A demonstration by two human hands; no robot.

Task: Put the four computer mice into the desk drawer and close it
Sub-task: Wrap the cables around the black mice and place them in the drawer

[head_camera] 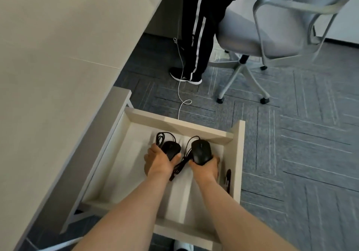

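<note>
The pale wooden desk drawer (180,125) stands pulled out from under the desk. Both my hands are inside it. My left hand (159,161) grips a black wired mouse (171,149) with its cable looped above it. My right hand (206,168) grips a second black wired mouse (201,151). Their black cables (179,168) hang tangled between my hands. A dark object (227,180) lies along the drawer's right wall; I cannot tell what it is. No other mice are in view.
The beige desk top (58,56) fills the left side. A person in black striped trousers (198,37) stands beyond the drawer, beside a grey swivel chair (262,35). A white cable (181,95) trails across the grey carpet.
</note>
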